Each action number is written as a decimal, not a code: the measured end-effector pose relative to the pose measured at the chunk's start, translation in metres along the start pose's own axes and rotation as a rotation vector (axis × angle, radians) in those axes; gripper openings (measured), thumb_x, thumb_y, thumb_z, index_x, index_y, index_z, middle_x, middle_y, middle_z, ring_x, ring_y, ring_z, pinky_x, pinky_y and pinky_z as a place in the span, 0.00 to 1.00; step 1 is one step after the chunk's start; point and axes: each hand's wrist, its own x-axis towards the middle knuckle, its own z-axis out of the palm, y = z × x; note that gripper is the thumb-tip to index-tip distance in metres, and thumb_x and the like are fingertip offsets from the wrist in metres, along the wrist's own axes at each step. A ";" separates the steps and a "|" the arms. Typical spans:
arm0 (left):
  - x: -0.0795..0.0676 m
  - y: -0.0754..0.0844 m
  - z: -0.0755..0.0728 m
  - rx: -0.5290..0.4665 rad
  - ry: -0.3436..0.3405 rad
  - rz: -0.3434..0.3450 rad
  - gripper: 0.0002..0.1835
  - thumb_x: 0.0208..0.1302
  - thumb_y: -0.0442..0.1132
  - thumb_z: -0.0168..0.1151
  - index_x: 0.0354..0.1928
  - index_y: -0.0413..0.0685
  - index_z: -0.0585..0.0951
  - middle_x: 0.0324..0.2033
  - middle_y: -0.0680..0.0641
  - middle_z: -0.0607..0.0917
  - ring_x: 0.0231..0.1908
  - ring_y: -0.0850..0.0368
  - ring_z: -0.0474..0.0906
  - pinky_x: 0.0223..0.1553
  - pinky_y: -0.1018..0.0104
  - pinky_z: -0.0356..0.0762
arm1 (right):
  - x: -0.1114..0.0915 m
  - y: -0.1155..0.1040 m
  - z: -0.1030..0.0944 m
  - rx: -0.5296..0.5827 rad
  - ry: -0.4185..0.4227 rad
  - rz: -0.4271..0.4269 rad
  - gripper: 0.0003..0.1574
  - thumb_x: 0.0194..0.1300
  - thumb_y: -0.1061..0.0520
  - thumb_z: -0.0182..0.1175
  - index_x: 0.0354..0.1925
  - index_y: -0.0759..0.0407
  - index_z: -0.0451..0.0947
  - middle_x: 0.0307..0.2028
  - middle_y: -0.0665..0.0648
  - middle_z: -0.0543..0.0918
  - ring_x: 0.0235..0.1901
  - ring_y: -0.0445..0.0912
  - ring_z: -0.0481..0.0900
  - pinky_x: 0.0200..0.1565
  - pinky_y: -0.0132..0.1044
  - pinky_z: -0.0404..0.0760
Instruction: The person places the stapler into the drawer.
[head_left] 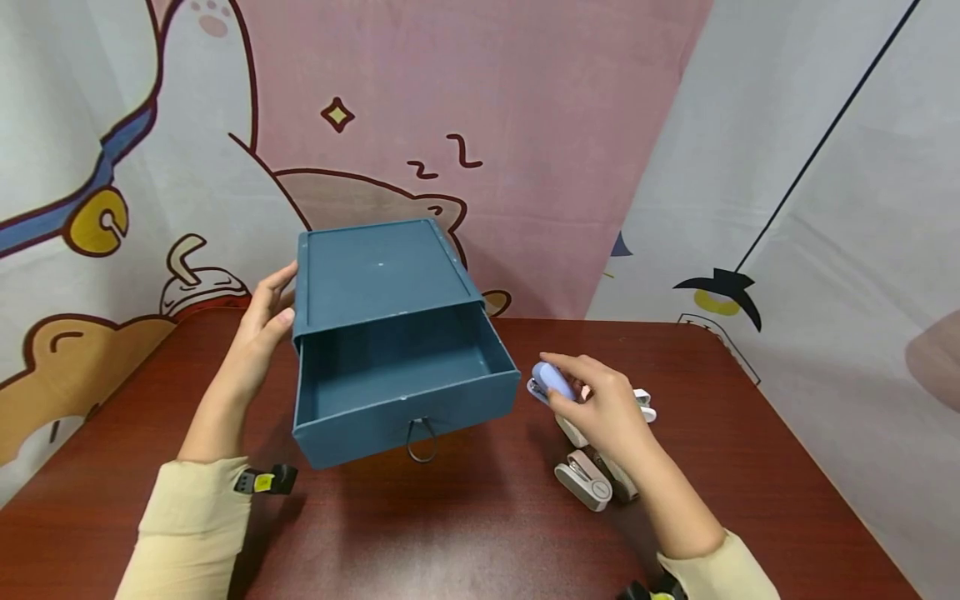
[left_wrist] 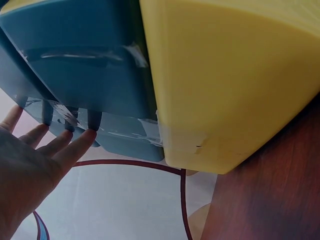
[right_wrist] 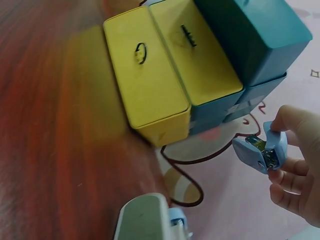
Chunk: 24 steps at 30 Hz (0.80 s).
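A blue drawer unit (head_left: 375, 275) stands with its top drawer (head_left: 472, 404) pulled out, and the inside of that drawer is bare. My left hand (head_left: 258, 337) touches the unit's left side. In the left wrist view its outstretched fingertips (left_wrist: 89, 136) rest against the blue wall. Right of the drawer, my right hand (head_left: 603, 404) pinches a small light-blue stapler (head_left: 553, 381) between thumb and fingers. The right wrist view shows this stapler (right_wrist: 245, 152) with its jaws spread apart, beyond the drawer's edge.
Several pale staplers (head_left: 585, 481) lie on the brown table (head_left: 450, 542) beneath my right hand, partly covered by it. Lower drawers with yellow fronts (right_wrist: 147, 85) and ring handles show under the top drawer. A cartoon-print cloth (head_left: 540, 125) hangs behind the table.
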 end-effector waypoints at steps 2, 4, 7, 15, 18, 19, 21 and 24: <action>0.000 0.000 0.000 -0.007 -0.003 0.002 0.31 0.69 0.45 0.47 0.73 0.52 0.57 0.71 0.46 0.56 0.67 0.45 0.53 0.60 0.53 0.55 | 0.002 -0.003 -0.002 0.008 0.023 -0.020 0.28 0.53 0.65 0.66 0.54 0.52 0.81 0.30 0.45 0.77 0.26 0.40 0.71 0.25 0.33 0.70; 0.000 0.000 0.001 -0.010 -0.002 0.007 0.31 0.69 0.45 0.47 0.73 0.52 0.57 0.71 0.46 0.56 0.67 0.45 0.53 0.59 0.53 0.55 | 0.005 -0.006 -0.003 0.020 0.043 -0.038 0.28 0.53 0.66 0.65 0.54 0.53 0.81 0.30 0.45 0.76 0.26 0.40 0.70 0.25 0.33 0.70; 0.000 0.000 0.001 -0.027 0.002 0.017 0.31 0.69 0.44 0.47 0.73 0.51 0.58 0.70 0.45 0.57 0.67 0.44 0.53 0.59 0.53 0.55 | 0.009 -0.011 -0.006 0.049 0.072 -0.057 0.28 0.53 0.67 0.65 0.54 0.53 0.81 0.31 0.46 0.77 0.27 0.41 0.71 0.24 0.33 0.69; 0.000 -0.002 0.000 -0.049 0.006 0.023 0.31 0.69 0.43 0.48 0.73 0.51 0.58 0.70 0.45 0.58 0.66 0.45 0.54 0.58 0.56 0.56 | 0.019 -0.025 -0.012 0.104 0.151 -0.096 0.28 0.52 0.69 0.65 0.54 0.55 0.81 0.34 0.49 0.81 0.27 0.42 0.73 0.28 0.28 0.71; 0.000 -0.002 0.000 -0.050 0.008 0.023 0.31 0.68 0.44 0.48 0.73 0.51 0.58 0.70 0.45 0.58 0.66 0.45 0.54 0.58 0.56 0.57 | 0.022 -0.030 -0.016 0.121 0.170 -0.105 0.29 0.53 0.70 0.65 0.54 0.54 0.82 0.34 0.49 0.81 0.26 0.42 0.72 0.27 0.28 0.70; 0.000 -0.001 0.001 -0.049 0.009 0.021 0.31 0.68 0.44 0.48 0.73 0.51 0.58 0.70 0.45 0.58 0.66 0.45 0.54 0.58 0.55 0.57 | 0.023 -0.032 -0.017 0.125 0.175 -0.110 0.29 0.53 0.70 0.65 0.54 0.53 0.82 0.34 0.48 0.80 0.26 0.43 0.71 0.27 0.28 0.70; 0.001 -0.001 0.001 -0.047 0.007 0.019 0.31 0.68 0.43 0.48 0.73 0.51 0.58 0.70 0.46 0.58 0.66 0.46 0.54 0.59 0.55 0.56 | 0.025 -0.035 -0.019 0.136 0.186 -0.121 0.29 0.53 0.70 0.65 0.54 0.52 0.82 0.33 0.48 0.80 0.25 0.43 0.70 0.26 0.29 0.68; 0.001 -0.001 0.001 -0.041 0.005 0.016 0.31 0.69 0.43 0.48 0.73 0.51 0.58 0.70 0.46 0.58 0.67 0.46 0.54 0.59 0.54 0.56 | 0.030 -0.041 -0.021 0.150 0.194 -0.140 0.29 0.53 0.70 0.66 0.53 0.52 0.82 0.31 0.47 0.79 0.24 0.44 0.69 0.25 0.29 0.67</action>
